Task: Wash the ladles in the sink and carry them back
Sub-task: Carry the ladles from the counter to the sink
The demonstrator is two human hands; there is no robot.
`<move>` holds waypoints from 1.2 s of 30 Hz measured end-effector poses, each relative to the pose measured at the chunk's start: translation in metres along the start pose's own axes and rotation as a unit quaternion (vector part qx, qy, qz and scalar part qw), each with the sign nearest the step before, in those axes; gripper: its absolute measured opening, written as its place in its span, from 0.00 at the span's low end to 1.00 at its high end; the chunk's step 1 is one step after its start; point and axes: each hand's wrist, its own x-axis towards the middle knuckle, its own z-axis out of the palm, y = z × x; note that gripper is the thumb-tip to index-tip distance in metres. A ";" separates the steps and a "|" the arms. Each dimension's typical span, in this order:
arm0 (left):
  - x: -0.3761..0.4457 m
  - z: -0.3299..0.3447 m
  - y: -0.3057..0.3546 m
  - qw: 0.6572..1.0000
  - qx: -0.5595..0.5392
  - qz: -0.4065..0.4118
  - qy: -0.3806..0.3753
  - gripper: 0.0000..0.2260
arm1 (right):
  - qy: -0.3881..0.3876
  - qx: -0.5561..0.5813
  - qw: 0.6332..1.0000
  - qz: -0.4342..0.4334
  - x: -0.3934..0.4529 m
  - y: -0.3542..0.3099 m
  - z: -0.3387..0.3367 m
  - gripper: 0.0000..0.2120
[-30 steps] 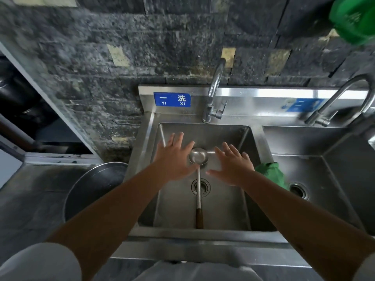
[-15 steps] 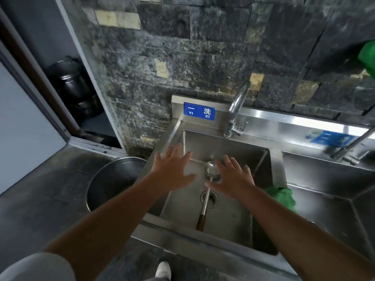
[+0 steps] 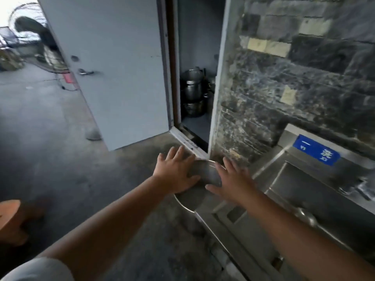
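Head-camera view, tilted and slightly blurred. Both hands reach forward at the centre of the frame with fingers spread and straight, holding nothing. The left hand (image 3: 176, 173) and the right hand (image 3: 230, 182) hover over a round steel basin (image 3: 205, 175) that sits on the floor just left of the steel sink (image 3: 304, 185), which fills the lower right under a blue sign (image 3: 316, 152). Whether either palm touches the basin cannot be told. No ladle is visible now.

The washing step looks not yet begun; the person seems to be turning aside, perhaps to fetch more ladles. The next move calls for locating them.

A second ago the view faced the sink squarely, with one ladle lying in its bowl between the hands; the view has since swung left, bringing in a grey door (image 3: 113, 67), stacked pots (image 3: 192, 92) in the doorway, and concrete floor (image 3: 50, 149).
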 end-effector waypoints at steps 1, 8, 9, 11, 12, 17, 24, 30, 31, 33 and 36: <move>-0.013 -0.002 -0.026 1.000 0.007 -0.025 -0.003 0.36 | -0.001 -0.004 1.000 -0.024 0.009 -0.027 -0.003 0.47; -0.131 0.001 -0.203 0.980 0.016 -0.199 -0.022 0.38 | -0.014 -0.024 0.986 -0.165 0.038 -0.227 -0.009 0.45; -0.153 0.001 -0.228 0.974 0.018 -0.223 -0.026 0.38 | -0.017 -0.030 0.981 -0.188 0.039 -0.259 -0.009 0.45; -0.197 0.000 -0.271 0.963 0.026 -0.266 -0.026 0.39 | -0.011 -0.042 0.971 -0.233 0.039 -0.319 -0.009 0.45; -0.217 -0.002 -0.290 0.958 0.030 -0.283 -0.026 0.39 | -0.006 -0.047 0.966 -0.254 0.039 -0.347 -0.009 0.45; -0.341 -0.010 -0.370 0.916 0.045 -0.399 -0.009 0.37 | -0.002 -0.050 0.929 -0.367 0.022 -0.496 -0.005 0.44; -0.495 -0.004 -0.413 0.824 0.010 -0.566 -0.022 0.36 | 0.007 -0.081 0.848 -0.524 -0.035 -0.662 0.011 0.42; -0.611 0.000 -0.415 0.717 -0.011 -0.697 -0.018 0.33 | -0.028 -0.088 0.740 -0.666 -0.104 -0.789 0.033 0.38; -0.628 0.000 -0.414 0.698 -0.015 -0.715 -0.016 0.33 | -0.037 -0.088 0.723 -0.684 -0.116 -0.808 0.037 0.37; -0.666 -0.001 -0.410 0.651 -0.026 -0.759 -0.018 0.33 | -0.056 -0.091 0.682 -0.724 -0.144 -0.846 0.043 0.35; -0.719 -0.005 -0.402 0.580 -0.021 -0.814 -0.022 0.32 | -0.071 -0.092 0.616 -0.779 -0.189 -0.898 0.046 0.33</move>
